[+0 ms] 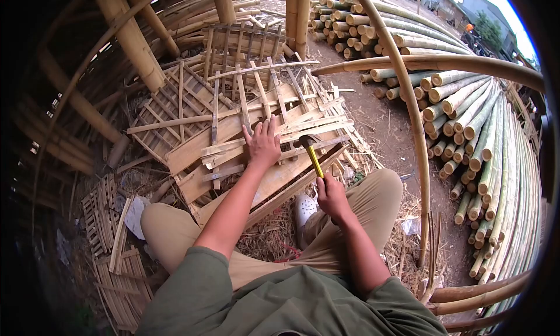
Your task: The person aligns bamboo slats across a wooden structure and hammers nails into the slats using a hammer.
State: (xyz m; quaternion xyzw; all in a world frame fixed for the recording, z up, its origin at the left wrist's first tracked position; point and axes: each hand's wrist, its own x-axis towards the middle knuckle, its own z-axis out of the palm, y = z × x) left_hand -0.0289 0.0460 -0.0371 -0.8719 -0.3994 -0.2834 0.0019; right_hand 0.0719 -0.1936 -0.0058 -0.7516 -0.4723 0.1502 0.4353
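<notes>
"Any tips?"
"Steady the slats [312, 127] with the left hand [264, 143], fingers spread as now, clear of the hammer [314, 161]; grip low."
"Where's everything?"
"Slats beneath the left hand, extending rightward; hammer in the closed right hand [333, 195], its head [304, 141] forward and left of it."

the hammer [312, 154] pairs a dark metal head with a glossy yellow handle, over rough, matt bamboo slats [256, 96] and a smoother wooden board [204, 140], near matt cloth trousers [367, 204].
</notes>
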